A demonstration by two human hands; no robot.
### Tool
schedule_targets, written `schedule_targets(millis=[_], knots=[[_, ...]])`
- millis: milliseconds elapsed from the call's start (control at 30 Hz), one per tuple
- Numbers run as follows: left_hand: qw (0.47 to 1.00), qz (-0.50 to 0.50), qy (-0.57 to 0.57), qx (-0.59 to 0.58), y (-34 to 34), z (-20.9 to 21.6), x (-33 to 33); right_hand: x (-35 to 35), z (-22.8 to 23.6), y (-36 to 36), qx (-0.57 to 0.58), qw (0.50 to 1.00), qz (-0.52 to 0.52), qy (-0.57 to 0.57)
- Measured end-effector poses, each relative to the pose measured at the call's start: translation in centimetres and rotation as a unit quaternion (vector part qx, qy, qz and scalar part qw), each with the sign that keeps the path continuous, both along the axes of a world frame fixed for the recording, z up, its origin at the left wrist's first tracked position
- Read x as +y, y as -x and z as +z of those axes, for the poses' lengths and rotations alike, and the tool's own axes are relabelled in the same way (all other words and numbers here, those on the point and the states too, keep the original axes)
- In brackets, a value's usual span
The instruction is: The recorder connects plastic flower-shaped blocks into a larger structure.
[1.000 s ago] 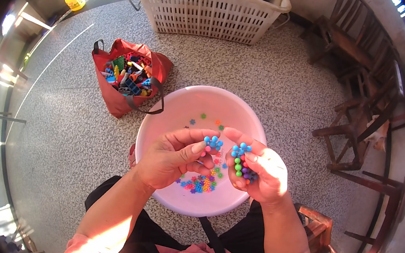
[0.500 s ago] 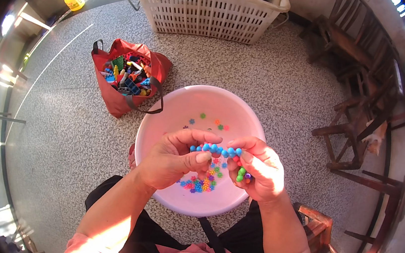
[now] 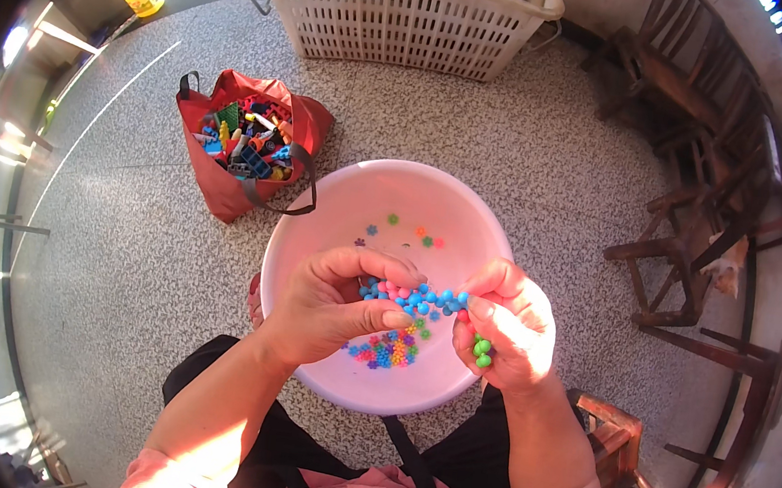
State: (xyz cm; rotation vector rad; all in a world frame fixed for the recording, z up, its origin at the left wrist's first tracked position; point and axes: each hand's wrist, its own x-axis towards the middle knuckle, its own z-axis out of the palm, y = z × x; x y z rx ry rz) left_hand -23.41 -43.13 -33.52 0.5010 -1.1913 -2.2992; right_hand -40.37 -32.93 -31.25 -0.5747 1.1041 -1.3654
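Over a pink plastic basin (image 3: 471,215), both hands hold a string of small knobby plastic beads (image 3: 447,301), mostly blue with some pink. My left hand (image 3: 331,305) pinches the left part between thumb and fingers, where blue and pink knobs are bunched. At the other end, my right hand (image 3: 518,328) closes its thumb and fingers on the blue knobs. Red and green beads (image 3: 482,353) hang below the right fingers; their link to the string is partly hidden. Loose flower-shaped pieces (image 3: 386,351) in many colours lie on the basin's bottom, with several more scattered toward its far side.
A red bag (image 3: 223,191) full of mixed toy bricks stands beyond the basin to the left. Farther off is a white slatted crate (image 3: 401,28). Wooden chairs (image 3: 668,266) line the right side, and a wooden stool (image 3: 609,428) stands close by my right arm.
The bead string has turned and bunched up, showing more pink and blue knobs at the left hand. My right hand has shifted slightly right; the green beads hang lower and the purple one is hidden.
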Motion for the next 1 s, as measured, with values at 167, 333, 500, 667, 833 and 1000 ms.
schedule_targets(millis=[167,333,500,667,833,1000], knots=[[0.999,0.004,0.033,-0.010,0.03,0.28,0.10,0.18,0.03,-0.11,-0.001,1.000,0.006,0.009],[0.994,0.009,0.104,-0.039,0.04,0.18,0.10,0.27,0.30,-0.23,0.033,0.999,0.013,-0.004],[0.994,0.008,0.095,-0.051,0.08,0.11,0.13,0.18,0.50,-0.37,0.048,0.999,0.017,-0.014],[0.993,0.008,0.101,-0.065,0.09,-0.10,0.15,0.24,-0.01,-0.23,0.050,0.998,0.022,-0.025],[0.987,0.023,0.080,-0.138,0.33,0.48,0.37,0.16,-0.12,-0.15,0.043,0.994,0.053,-0.080],[0.990,-0.013,-0.008,-0.141,0.19,0.11,0.07,-0.24,0.55,-0.21,-0.055,0.995,0.032,-0.078]])
